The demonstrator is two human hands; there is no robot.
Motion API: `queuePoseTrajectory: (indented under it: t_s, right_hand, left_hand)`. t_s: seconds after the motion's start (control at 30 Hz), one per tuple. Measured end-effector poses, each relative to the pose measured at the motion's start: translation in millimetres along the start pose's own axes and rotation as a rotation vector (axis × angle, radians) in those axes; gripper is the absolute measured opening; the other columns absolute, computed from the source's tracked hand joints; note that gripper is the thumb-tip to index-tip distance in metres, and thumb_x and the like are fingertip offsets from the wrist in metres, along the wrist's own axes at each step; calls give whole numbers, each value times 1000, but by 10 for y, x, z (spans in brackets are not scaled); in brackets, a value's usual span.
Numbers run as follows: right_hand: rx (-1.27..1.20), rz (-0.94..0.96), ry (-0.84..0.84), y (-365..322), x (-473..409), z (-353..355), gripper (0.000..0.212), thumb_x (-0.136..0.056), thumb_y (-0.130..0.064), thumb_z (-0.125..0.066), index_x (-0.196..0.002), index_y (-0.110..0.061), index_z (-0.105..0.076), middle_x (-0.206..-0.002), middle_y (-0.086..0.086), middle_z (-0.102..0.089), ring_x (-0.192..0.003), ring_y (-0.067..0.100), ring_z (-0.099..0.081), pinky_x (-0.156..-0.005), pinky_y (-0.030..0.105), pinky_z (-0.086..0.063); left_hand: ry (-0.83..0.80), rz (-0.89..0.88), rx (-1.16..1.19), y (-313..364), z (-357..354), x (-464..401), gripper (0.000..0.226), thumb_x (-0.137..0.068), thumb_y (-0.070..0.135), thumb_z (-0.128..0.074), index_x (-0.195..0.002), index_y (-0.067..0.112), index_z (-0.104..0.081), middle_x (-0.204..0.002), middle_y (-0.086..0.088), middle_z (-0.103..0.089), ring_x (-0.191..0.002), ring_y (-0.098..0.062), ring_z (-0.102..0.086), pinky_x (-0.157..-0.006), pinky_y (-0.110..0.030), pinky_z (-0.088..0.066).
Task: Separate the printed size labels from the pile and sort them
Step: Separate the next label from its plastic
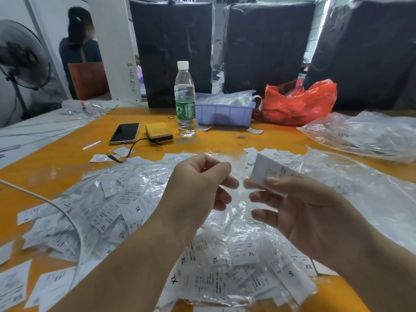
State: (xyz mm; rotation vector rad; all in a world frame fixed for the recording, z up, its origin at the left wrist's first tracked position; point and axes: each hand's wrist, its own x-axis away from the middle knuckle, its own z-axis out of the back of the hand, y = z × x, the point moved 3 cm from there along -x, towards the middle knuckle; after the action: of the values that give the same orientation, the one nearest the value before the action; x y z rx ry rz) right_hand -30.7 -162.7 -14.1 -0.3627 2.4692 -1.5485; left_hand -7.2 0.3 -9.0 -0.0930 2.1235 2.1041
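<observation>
A pile of white printed size labels, many in clear plastic sleeves and marked XL, S or XS, covers the orange table in front of me. My right hand pinches a small stack of white labels between thumb and fingers and holds it above the pile. My left hand hovers just left of it with fingers curled; a thin clear plastic sleeve seems to stretch from its fingertips toward the stack.
Behind the pile lie a phone, a yellow power bank with a cable, a water bottle, a purple tray of labels and a red plastic bag. Clear bags lie right. A white cable crosses the left.
</observation>
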Motion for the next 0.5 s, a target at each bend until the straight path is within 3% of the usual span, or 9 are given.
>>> queuePoseTrajectory:
  t_s: [0.17,0.3,0.37,0.5]
  right_hand:
    - [337,142,32,23,25,-12,20,-66,-10,-68,-83,-3,-75,-87,12,-73,-79,20,-69,-65,32,-59]
    - [507,236,180,-14,37,11,21,-60,-13,-84,-79,-20,-79,-76,10,-72,-66,16,-65,-59,27,-56]
    - [486,251,219,-45,34,44,15,-63,-18,-78,-78,-22,-79,-72,10,-71,-61,15,-63,-56,27,-53]
    - [447,250,227,-55,25,80,21,-77,1,-69,-75,-18,-77,-64,7,-66,-55,15,-55,-50,25,-48]
  left_hand:
    - [17,24,-37,6,20,-5,17,-95,19,-60,-86,4,-62,-65,0,-70,-49,-12,-59,-48,-24,-51]
    - [-51,98,-9,4,16,-12,14,-95,18,-60,-88,6,-61,-72,-4,-72,-52,-12,-60,-49,-27,-52]
    - [-92,120,14,5,10,-10,10,-93,17,-61,-89,8,-62,-74,-5,-72,-55,-13,-61,-50,-27,-53]
    - [-168,109,47,10,-23,-11,15,-87,17,-70,-99,12,-64,-80,-3,-72,-69,-14,-65,-59,-29,-56]
